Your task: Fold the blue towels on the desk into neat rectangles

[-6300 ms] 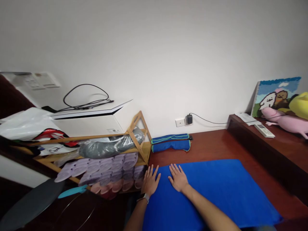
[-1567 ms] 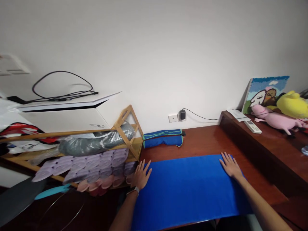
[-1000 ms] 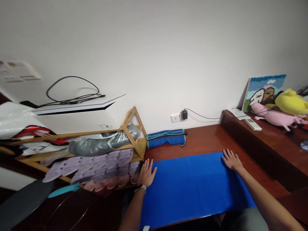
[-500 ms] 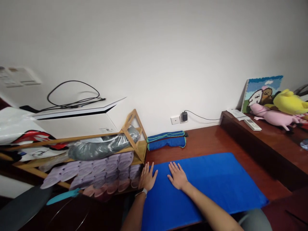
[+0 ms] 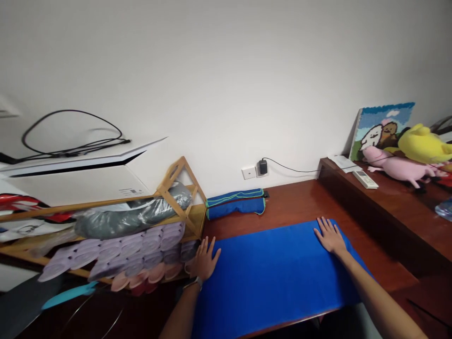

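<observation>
Head view. Blue cloth, one: spread flat on a reddish-brown wooden tabletop, its near edge along the table's front edge. Left hand: palm down at the cloth's far left corner, fingers extended and parted, grasping nothing; wristwatch on that wrist. Right hand: palm down on the cloth near its far right corner, fingers likewise extended and loose, grasping nothing.

Behind the cloth, apart from it: folded blue fabric piece with green edging, lying near the wall. Above the tabletop: black power adapter in a wall socket, its thin cable running right.

To the left: wooden rack bearing lilac slippers in rows, pink slippers beneath them, a grey bundle in clear plastic and a white box with a looped black cable on top.

To the right, on a raised ledge: white remote control, paper sheet, pink plush animal, yellow plush toy, and a leaning picture of a white and a brown animal.
</observation>
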The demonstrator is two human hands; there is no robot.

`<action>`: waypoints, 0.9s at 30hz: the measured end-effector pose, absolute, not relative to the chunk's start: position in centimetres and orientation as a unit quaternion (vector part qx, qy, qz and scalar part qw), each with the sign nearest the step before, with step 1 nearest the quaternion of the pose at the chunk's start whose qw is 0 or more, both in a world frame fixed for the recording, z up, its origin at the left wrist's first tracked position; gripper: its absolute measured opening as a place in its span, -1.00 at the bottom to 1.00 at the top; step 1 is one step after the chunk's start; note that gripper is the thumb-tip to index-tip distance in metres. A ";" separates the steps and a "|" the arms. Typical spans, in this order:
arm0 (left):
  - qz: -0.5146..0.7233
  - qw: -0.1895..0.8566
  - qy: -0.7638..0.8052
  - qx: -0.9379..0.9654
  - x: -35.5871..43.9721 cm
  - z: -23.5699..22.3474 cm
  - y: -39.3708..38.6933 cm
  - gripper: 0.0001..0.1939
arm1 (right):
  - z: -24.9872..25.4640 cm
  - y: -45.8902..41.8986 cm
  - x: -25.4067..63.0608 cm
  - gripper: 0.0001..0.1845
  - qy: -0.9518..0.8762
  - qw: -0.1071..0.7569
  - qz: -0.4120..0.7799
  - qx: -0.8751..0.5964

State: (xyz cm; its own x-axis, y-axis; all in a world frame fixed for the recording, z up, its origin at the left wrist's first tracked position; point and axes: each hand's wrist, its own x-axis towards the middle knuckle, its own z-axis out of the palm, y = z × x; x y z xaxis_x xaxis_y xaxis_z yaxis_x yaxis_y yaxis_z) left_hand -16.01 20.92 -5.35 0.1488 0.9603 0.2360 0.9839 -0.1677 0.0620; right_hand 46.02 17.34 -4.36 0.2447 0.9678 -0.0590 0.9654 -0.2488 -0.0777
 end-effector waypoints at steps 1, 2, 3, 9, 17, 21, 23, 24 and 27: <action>-0.106 0.052 -0.643 -0.756 -16.0 -5.3 21.1 -0.26 | -4.4 17.5 45.8 -0.15 -0.610 0.019 0.048 -0.791; -0.102 0.052 -0.645 -0.756 -16.0 -5.2 21.2 -0.26 | -4.5 17.7 45.6 -0.15 -0.606 0.025 0.050 -0.793; -0.100 0.052 -0.648 -0.754 -16.1 -5.1 21.4 -0.26 | -4.5 17.9 45.4 -0.14 -0.603 0.030 0.053 -0.795; -0.093 0.056 -0.648 -0.753 -16.6 -5.4 22.7 -0.25 | -4.5 18.5 45.6 -0.17 -0.582 0.032 0.060 -0.810; -0.095 0.048 -0.656 -0.748 -16.5 -5.6 22.7 -0.25 | -4.4 18.5 48.6 -0.16 -0.570 0.020 0.062 -0.819; -0.087 0.011 -0.666 -0.741 -15.7 -4.0 22.7 -0.27 | -2.7 18.5 47.8 -0.15 -0.557 0.016 0.094 -0.825; -0.103 0.007 -0.658 -0.746 -15.4 -2.9 22.2 -0.29 | -1.4 18.0 46.0 -0.16 -0.560 0.043 0.078 -0.824; -0.119 0.012 -0.647 -0.753 -15.4 -2.3 21.6 -0.30 | -0.8 17.5 44.7 -0.17 -0.570 0.067 0.056 -0.817; -0.170 0.035 -0.599 -0.782 -15.4 -1.1 18.5 -0.37 | 0.3 14.7 38.5 -0.21 -0.632 0.144 0.004 -0.761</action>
State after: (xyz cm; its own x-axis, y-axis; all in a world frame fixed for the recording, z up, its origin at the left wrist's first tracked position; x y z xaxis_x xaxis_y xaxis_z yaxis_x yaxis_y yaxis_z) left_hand -15.36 18.53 -1.13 0.2240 0.9249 0.3072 0.9485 -0.2793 0.1493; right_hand 38.50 14.71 0.34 0.1999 0.9639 0.1761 0.9618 -0.1587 -0.2232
